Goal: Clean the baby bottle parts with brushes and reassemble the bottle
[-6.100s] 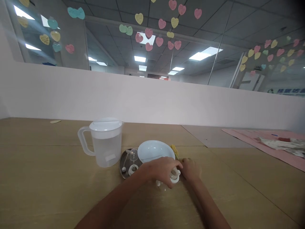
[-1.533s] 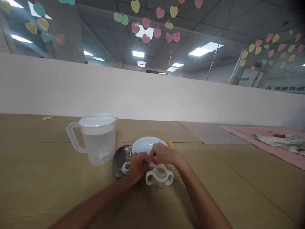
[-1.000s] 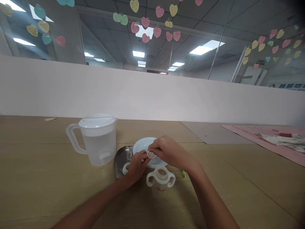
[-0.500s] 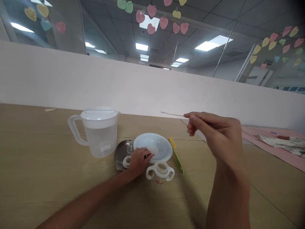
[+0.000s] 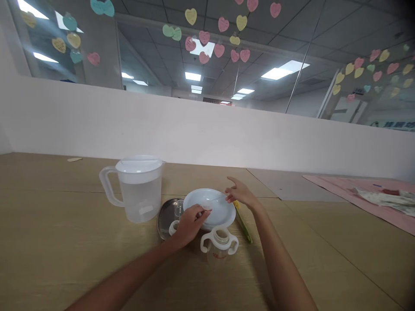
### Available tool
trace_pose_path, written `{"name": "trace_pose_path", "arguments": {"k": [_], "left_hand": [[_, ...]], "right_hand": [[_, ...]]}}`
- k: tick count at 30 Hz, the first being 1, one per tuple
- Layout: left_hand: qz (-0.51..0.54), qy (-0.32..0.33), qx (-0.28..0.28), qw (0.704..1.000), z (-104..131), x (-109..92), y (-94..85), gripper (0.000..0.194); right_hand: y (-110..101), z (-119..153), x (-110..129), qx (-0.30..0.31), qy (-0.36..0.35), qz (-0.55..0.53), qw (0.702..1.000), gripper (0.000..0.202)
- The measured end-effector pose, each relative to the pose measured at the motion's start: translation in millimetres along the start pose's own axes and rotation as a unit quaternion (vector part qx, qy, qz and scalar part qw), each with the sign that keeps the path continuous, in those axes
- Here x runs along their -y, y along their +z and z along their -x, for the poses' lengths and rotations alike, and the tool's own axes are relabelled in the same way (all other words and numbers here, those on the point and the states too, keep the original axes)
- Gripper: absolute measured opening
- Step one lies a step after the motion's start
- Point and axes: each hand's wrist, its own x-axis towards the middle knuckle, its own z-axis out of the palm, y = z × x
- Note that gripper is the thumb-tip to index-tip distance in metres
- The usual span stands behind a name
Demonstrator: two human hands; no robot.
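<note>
Over the near-left part of a white bowl (image 5: 227, 212), my left hand (image 5: 189, 224) is closed on a small pale translucent piece (image 5: 206, 207), mostly hidden by the fingers. My right hand (image 5: 240, 193) pinches a thin stick (image 5: 218, 198) above the bowl's right side, its index finger stretched out. The stick's far end points left, toward the piece. Just in front of the bowl stands a clear baby bottle (image 5: 219, 244), uncapped, with a white two-handled collar. Partly behind my left hand, a metal tray (image 5: 164, 216) holds a white ring-shaped part (image 5: 173, 226) and a small clear cap (image 5: 178, 210).
A lidded translucent pitcher (image 5: 139, 194) with water stands left of the tray. Right of the bowl lies a green-handled brush (image 5: 244, 224) with a yellow head. A pink cloth (image 5: 337, 185) with other items is at far right. A white wall (image 5: 194, 134) rises behind the table.
My right hand has come down and to the left, bringing the stick from high above the table to over the bowl. My left hand stays by the bowl with the small piece.
</note>
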Motion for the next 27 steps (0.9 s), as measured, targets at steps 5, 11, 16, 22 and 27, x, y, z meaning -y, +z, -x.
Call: {"name": "trace_pose_path", "arguments": {"k": [5, 11, 16, 22, 27], "left_hand": [[0.139, -0.056, 0.031, 0.988, -9, -11, -12.6, 0.04], [0.154, -0.075, 0.035, 0.985, -11, -17, -17.9, 0.041], [0.07, -0.033, 0.115, 0.99, -18, -13, -39.2, 0.037], [-0.02, -0.001, 0.019, 1.0, -4, -43, -47.1, 0.039], [0.06, 0.083, 0.034, 0.994, 42, -63, -0.1, 0.053]], "right_hand": [[15, 24, 31, 0.245, -0.062, 0.028, 0.967, 0.051], [46, 22, 37, 0.184, -0.132, 0.07, 0.971, 0.048], [43, 14, 27, 0.162, -0.145, -0.021, 0.976, 0.038], [17, -1, 5, 0.124, -0.142, 0.166, 0.968, 0.032], [7, 1, 1, 0.098, -0.159, 0.312, 0.931, 0.033]]}}
